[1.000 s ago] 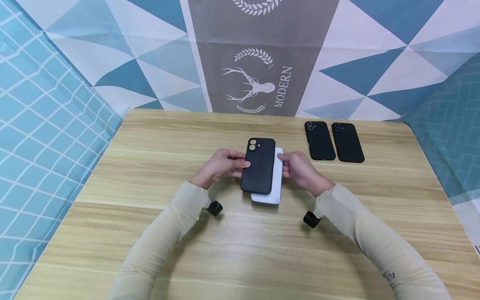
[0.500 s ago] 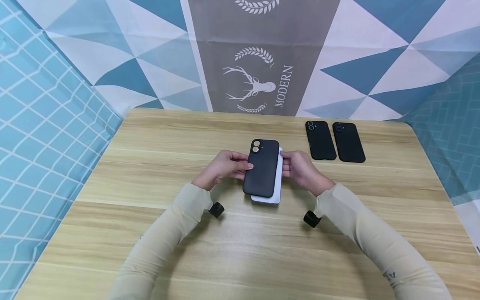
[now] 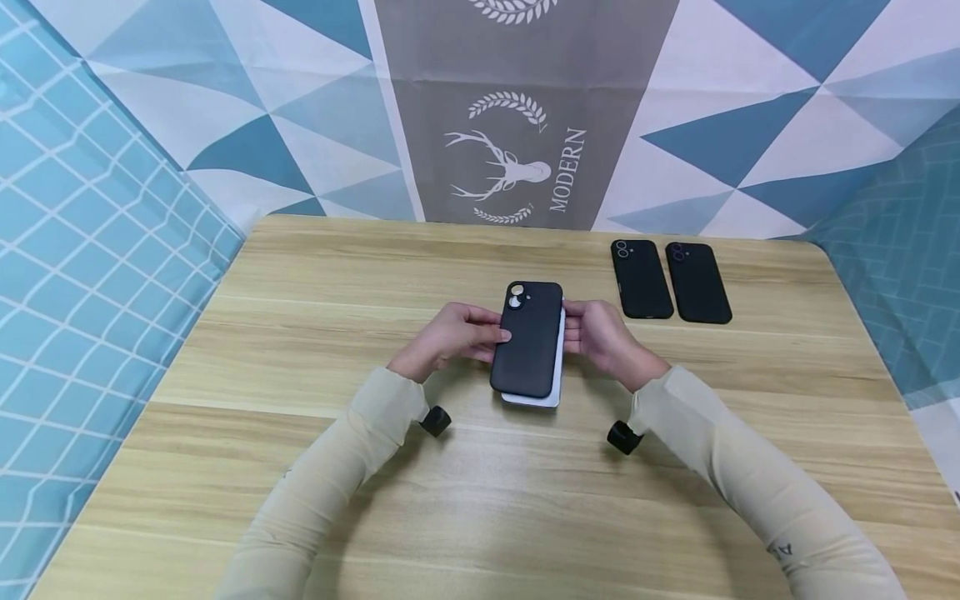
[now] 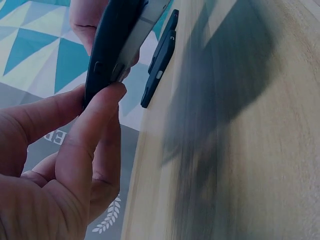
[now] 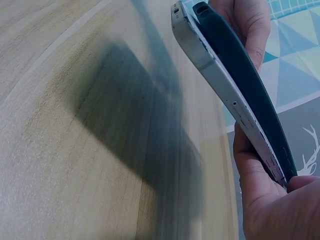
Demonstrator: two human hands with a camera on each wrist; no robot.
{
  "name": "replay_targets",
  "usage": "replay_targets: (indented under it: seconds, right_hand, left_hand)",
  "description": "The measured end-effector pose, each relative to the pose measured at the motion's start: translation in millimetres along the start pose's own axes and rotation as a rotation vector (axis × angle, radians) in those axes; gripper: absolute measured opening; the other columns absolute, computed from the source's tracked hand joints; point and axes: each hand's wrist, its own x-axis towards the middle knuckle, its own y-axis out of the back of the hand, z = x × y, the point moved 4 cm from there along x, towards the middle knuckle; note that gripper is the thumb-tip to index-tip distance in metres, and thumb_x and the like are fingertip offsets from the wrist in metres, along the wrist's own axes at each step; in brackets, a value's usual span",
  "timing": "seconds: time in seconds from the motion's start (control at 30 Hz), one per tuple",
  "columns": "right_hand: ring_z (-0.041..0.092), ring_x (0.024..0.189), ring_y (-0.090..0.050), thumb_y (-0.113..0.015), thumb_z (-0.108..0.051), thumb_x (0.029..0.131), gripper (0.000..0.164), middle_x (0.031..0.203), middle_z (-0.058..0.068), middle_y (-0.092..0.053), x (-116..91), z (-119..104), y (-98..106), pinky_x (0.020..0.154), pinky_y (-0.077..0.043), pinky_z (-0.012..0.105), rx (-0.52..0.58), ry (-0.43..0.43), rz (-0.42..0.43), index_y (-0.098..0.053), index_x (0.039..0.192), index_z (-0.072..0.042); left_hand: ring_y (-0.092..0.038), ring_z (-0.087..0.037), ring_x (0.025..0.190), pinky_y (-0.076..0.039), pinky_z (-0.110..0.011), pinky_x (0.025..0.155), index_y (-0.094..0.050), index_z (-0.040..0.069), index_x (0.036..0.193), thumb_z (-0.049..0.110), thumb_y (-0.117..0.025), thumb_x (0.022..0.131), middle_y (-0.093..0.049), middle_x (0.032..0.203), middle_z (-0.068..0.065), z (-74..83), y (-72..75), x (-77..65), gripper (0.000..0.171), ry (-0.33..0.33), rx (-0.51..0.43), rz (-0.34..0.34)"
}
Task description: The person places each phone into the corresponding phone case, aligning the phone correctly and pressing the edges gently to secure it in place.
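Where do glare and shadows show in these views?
Head: pale glare on the table, soft shadows beside the sleeves. Left wrist: dim, with a broad shadow across the table. Right wrist: dim too, a soft-edged shadow left of the white phone.

The cover (image 3: pixel 528 346) looked like matt plastic, the phone (image 5: pixel 212 72) under it metallic, the table (image 3: pixel 480 500) below it wooden.

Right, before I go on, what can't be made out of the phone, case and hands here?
- White phone, head view: mostly hidden under the black case.
- Far ends of both, left wrist view: cut off by the top edge.
- Right hand fingertips, head view: hidden beneath the phone and case.
- Lettering on the right sleeve, head view: too small to read.
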Motion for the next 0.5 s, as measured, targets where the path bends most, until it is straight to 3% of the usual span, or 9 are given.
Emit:
replay_targets:
  seconds: [0.17, 0.5]
  right_hand:
    - [0.009, 0.069, -0.063, -0.026, -0.017, 0.096, 0.022, 0.071, -0.001, -0.065, -0.1, 0.3, 0.9, 0.065, -0.053, 0.023, 0.014, -0.005, -0.001, -0.046, 0.099, -0.007]
    - [0.010, 0.069, -0.063, -0.026, -0.018, 0.096, 0.022, 0.072, 0.000, -0.065, 0.1, 1.7, 3.4, 0.064, -0.053, 0.024, 0.058, -0.008, -0.007, -0.045, 0.099, -0.006]
  left_hand:
    - [-0.063, -0.013, 0.068, -0.056, -0.032, 0.065, -0.053, 0.000, 0.116, 0.005, -0.067, 0.076, -0.064, 0.092, -0.011, -1.3, -1.6, 0.8, 0.042, 0.008, 0.003, -0.015]
    - [-0.063, -0.014, 0.068, -0.056, -0.030, 0.063, -0.050, 0.004, 0.121, 0.007, -0.062, 0.080, -0.065, 0.081, -0.005, -4.1, -6.0, 0.1, 0.042, 0.006, -0.050, -0.067]
